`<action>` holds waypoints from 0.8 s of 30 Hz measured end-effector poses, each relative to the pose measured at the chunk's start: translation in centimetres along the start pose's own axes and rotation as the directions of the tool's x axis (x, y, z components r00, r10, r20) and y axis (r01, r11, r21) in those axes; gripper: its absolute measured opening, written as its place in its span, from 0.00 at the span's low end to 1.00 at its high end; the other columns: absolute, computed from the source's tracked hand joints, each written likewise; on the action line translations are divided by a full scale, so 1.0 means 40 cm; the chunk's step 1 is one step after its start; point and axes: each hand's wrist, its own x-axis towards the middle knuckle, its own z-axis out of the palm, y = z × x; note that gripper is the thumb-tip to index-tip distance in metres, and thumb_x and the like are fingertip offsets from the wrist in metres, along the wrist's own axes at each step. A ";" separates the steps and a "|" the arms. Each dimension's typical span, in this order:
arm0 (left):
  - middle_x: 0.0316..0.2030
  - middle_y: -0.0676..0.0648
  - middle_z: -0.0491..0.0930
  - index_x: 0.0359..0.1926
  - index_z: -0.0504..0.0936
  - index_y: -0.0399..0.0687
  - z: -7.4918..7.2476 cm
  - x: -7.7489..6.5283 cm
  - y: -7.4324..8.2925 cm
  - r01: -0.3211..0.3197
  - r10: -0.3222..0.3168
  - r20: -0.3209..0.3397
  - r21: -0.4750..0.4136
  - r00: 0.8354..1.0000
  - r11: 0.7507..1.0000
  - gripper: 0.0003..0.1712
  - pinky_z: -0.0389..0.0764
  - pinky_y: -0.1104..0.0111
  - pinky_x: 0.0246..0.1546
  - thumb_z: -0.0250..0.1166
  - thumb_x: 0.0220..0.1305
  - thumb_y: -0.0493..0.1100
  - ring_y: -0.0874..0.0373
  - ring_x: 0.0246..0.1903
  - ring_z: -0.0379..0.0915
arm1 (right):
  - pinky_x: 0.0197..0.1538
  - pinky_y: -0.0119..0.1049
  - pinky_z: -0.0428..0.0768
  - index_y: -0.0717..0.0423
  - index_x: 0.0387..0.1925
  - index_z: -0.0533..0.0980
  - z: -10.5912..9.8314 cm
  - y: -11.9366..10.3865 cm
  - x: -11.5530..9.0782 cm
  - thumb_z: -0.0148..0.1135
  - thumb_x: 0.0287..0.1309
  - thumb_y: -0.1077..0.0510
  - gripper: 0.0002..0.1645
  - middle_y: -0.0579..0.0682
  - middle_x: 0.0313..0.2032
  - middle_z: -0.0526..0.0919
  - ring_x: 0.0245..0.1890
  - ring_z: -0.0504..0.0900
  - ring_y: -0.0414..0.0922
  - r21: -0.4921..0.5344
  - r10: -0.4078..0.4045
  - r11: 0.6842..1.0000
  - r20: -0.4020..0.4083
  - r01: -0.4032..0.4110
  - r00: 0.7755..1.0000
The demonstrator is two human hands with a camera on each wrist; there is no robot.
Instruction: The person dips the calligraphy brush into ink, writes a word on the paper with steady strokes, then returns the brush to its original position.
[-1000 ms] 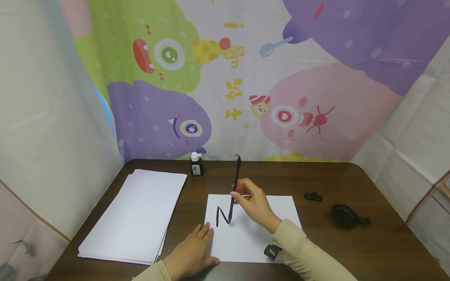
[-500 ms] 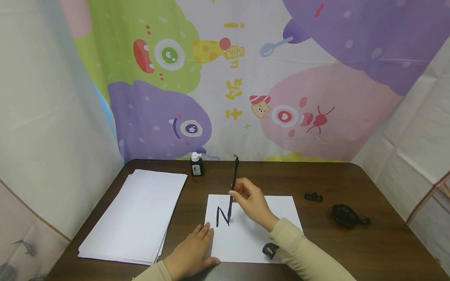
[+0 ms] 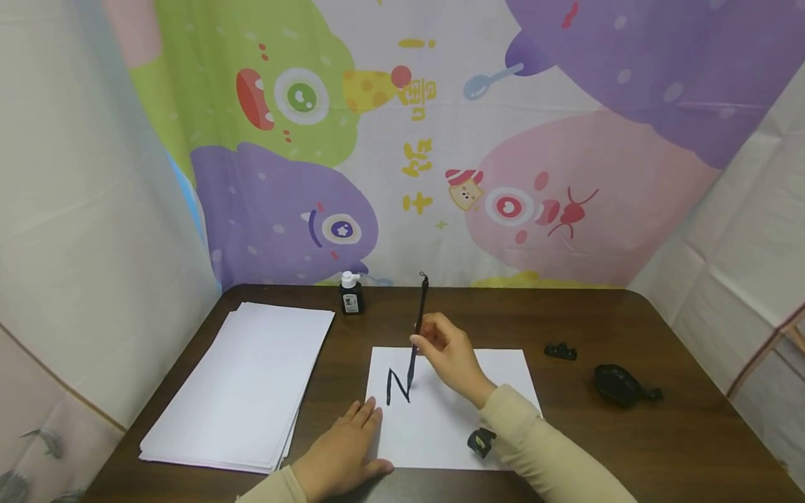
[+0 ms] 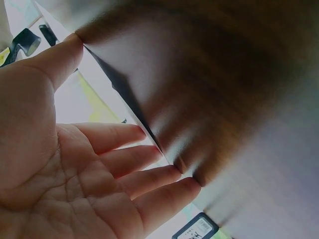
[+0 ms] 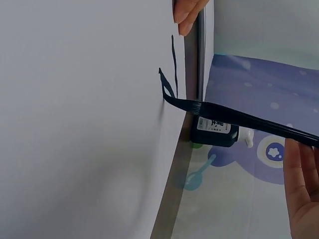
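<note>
My right hand (image 3: 449,353) pinches a dark writing brush (image 3: 420,307) between thumb and fingers, its handle nearly upright. In the right wrist view the black bristles (image 5: 183,104) bend against the white sheet (image 3: 453,426), at the end of the wet ink strokes (image 5: 175,64). From the head these black strokes form an N-like shape on the left part of the sheet. My left hand (image 3: 342,447) lies flat with fingers spread, fingertips and thumb over the sheet's left edge. In the left wrist view its fingertips (image 4: 192,185) press down at the paper's edge.
A stack of white paper (image 3: 245,384) lies to the left. A black ink bottle (image 3: 351,297) with a white cap stands at the back. On the right are a small dark brush rest (image 3: 560,351) and a black leaf-shaped dish (image 3: 619,385). A patterned curtain (image 3: 428,244) hangs behind the table.
My right hand and the brush have shifted slightly left and away from me, the tip rising from the N shape's lower right corner. The left hand has stayed in place.
</note>
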 end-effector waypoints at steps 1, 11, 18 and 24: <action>0.69 0.33 0.65 0.66 0.69 0.32 0.000 0.000 0.000 0.001 -0.001 0.002 0.000 1.000 1.000 0.51 0.72 0.42 0.60 0.68 0.54 0.66 0.34 0.67 0.62 | 0.36 0.33 0.87 0.61 0.43 0.74 0.000 0.002 0.001 0.65 0.61 0.62 0.11 0.59 0.33 0.80 0.31 0.84 0.48 -0.003 -0.002 1.000 -0.001 0.002 1.000; 0.69 0.33 0.64 0.66 0.69 0.33 -0.003 0.000 0.002 0.011 -0.011 0.012 -0.001 1.000 1.000 0.51 0.72 0.42 0.60 0.68 0.54 0.67 0.34 0.68 0.62 | 0.33 0.33 0.86 0.63 0.41 0.75 0.009 0.011 0.019 0.65 0.59 0.65 0.10 0.59 0.31 0.81 0.29 0.82 0.49 -0.052 0.007 0.999 -0.043 -0.009 0.999; 0.70 0.33 0.64 0.67 0.68 0.33 -0.007 0.001 0.002 0.015 -0.015 0.024 -0.009 1.000 1.000 0.51 0.71 0.42 0.61 0.67 0.54 0.67 0.34 0.68 0.61 | 0.34 0.31 0.85 0.68 0.41 0.73 0.005 -0.038 0.026 0.64 0.59 0.69 0.10 0.62 0.31 0.80 0.29 0.82 0.52 -0.096 0.005 0.995 -0.034 -0.008 0.999; 0.69 0.33 0.64 0.66 0.68 0.33 -0.005 -0.002 0.001 0.008 -0.008 0.010 -0.013 1.000 1.000 0.51 0.71 0.42 0.61 0.68 0.54 0.66 0.34 0.68 0.61 | 0.34 0.33 0.85 0.69 0.40 0.74 0.002 -0.067 0.030 0.64 0.59 0.69 0.09 0.62 0.31 0.80 0.31 0.81 0.51 -0.106 -0.028 0.994 -0.044 0.023 0.999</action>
